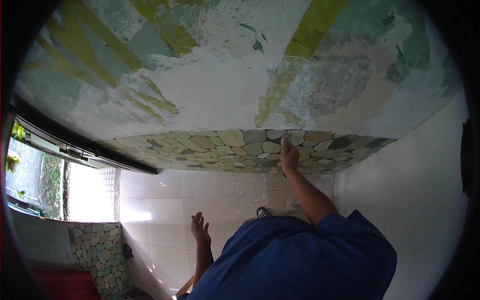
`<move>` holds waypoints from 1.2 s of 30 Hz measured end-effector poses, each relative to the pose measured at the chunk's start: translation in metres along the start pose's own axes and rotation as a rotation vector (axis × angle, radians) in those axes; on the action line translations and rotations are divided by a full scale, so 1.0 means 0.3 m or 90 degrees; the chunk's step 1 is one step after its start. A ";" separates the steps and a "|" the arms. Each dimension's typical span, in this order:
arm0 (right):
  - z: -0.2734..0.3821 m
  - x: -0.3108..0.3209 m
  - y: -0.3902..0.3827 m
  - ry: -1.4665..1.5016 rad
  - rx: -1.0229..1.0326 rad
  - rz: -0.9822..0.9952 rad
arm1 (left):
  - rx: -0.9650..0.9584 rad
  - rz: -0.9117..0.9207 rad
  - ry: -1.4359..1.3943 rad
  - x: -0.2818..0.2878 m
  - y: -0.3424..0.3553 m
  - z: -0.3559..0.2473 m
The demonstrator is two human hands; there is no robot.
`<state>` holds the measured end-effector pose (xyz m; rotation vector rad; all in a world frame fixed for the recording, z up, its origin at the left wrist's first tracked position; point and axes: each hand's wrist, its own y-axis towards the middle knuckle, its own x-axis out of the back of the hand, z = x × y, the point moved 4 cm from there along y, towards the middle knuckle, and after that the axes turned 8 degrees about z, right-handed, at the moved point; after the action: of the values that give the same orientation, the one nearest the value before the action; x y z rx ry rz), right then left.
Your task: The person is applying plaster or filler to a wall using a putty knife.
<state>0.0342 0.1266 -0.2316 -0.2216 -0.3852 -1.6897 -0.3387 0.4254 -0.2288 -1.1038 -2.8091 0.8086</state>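
My right hand (290, 157) is closed around a small hand tool (286, 138), held up against the upper part of a band of irregular pale green, grey and tan stone tiles (230, 137). The tool looks like a narrow scraper, but its exact shape is hard to make out. Directly above the tiles is a patchy wall (225, 85) of white, grey-green and yellow-olive coating. My left hand (200, 227) hangs lower, out to the left of my body, with its fingers apart and nothing in them.
A bright doorway (90, 190) with a dark frame is on the left, and a white wall (410, 190) on the right. Below is a glossy tiled floor (160, 210) with white specks. At lower left stand a stone-clad pillar (97, 240) and something red (60, 285).
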 end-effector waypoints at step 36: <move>0.027 -0.007 0.101 -0.096 0.032 0.033 | 0.006 -0.073 -0.012 0.019 -0.095 0.054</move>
<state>0.0638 0.1280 -0.2211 -0.3202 -0.5289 -1.6156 -0.3643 0.4040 -0.2304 -0.9275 -2.8496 0.8263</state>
